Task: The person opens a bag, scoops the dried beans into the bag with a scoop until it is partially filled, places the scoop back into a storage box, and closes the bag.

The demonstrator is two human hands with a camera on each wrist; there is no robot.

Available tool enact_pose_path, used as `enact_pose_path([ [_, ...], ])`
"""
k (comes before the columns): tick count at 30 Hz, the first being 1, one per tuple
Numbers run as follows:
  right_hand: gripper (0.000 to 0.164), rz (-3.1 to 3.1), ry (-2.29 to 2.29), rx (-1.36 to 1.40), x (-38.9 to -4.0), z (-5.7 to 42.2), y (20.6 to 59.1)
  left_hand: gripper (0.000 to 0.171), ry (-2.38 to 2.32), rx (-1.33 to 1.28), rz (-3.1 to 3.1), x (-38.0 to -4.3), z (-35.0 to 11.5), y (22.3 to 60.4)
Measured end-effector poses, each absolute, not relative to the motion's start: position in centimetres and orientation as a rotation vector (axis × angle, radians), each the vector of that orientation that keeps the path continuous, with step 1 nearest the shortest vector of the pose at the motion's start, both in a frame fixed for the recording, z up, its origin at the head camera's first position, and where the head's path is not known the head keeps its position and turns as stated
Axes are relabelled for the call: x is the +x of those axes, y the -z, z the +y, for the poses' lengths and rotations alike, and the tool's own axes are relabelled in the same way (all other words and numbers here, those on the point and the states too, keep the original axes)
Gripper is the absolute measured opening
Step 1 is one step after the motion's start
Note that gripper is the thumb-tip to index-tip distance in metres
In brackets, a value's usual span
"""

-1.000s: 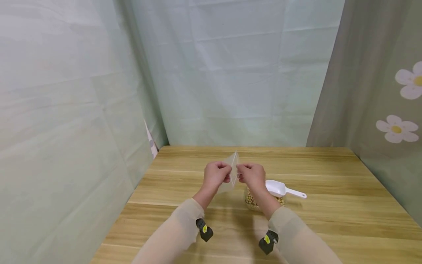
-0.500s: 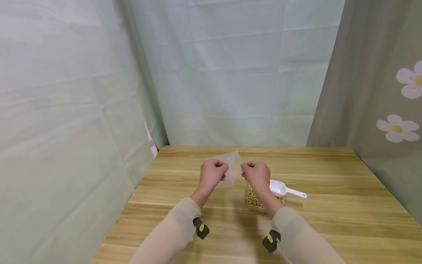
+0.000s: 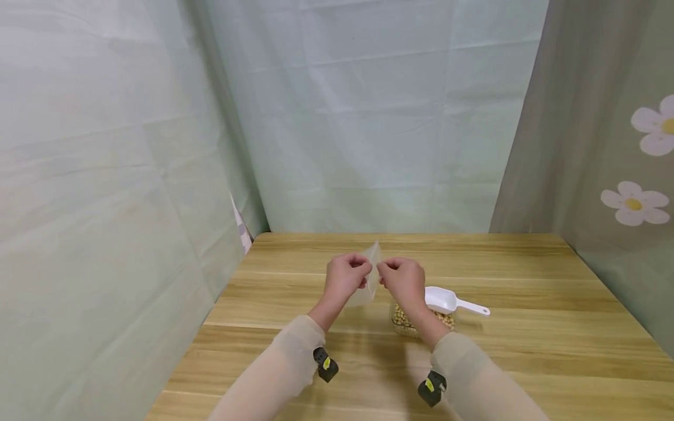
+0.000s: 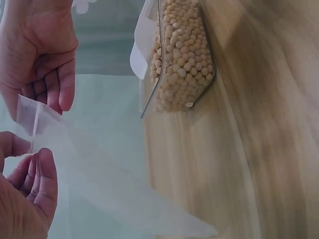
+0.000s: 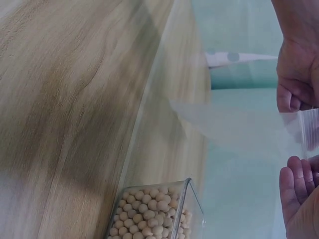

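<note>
A thin, clear zip-lock bag (image 4: 109,174) hangs between my two hands over the table, its bottom slanting down and away. My left hand (image 3: 344,278) pinches one side of the bag's mouth between thumb and fingers. Facing it, my right hand (image 3: 404,282) pinches the other side near the zip strip. Only a narrow gap separates the hands in the head view. Below my right forearm stands a clear box (image 3: 406,331) full of round, pale yellow beans (image 4: 184,55). A white scoop (image 3: 441,299) lies across the top of the box, its handle pointing right.
The wood-grain table (image 3: 526,345) runs under everything. Pale green curtains (image 3: 379,146) hang behind it and on the left, and a flowered curtain (image 3: 579,146) closes off the right side.
Half a second ago my hands drew farther apart, spreading the bag's mouth wider. Now they are close together again and the mouth is narrower. Box and scoop stay put.
</note>
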State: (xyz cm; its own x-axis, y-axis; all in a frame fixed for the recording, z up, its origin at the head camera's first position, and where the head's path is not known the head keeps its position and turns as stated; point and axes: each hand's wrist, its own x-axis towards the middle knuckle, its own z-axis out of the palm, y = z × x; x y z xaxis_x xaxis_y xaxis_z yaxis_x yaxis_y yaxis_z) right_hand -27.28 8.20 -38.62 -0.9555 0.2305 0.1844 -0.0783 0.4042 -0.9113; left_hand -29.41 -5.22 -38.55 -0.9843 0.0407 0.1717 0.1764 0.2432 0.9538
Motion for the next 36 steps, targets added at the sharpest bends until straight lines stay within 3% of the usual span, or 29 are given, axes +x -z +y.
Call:
enact_pose_path([
  [10, 0.018, -2.384, -1.529, -0.123, -27.3, 8.1, 38.6, 0.010, 1.649, -0.295, -2.432, -29.5, -5.1, 38.0],
  [22, 0.016, -2.396, -1.527, -0.194, -27.5, 9.7, 38.6, 0.007, 1.665, -0.215, -2.416, -30.3, -7.2, 38.2],
  [28, 0.016, -2.370, -1.619, -0.146, -27.6, 9.5, 38.6, 0.005, 1.550, -0.352, -2.455, -30.4, -7.1, 38.4],
  [36, 0.017, -2.401, -1.566, -0.132, -27.3, 9.2, 37.9, 0.025, 1.578, -0.550, -2.487, -30.3, -7.4, 39.2],
])
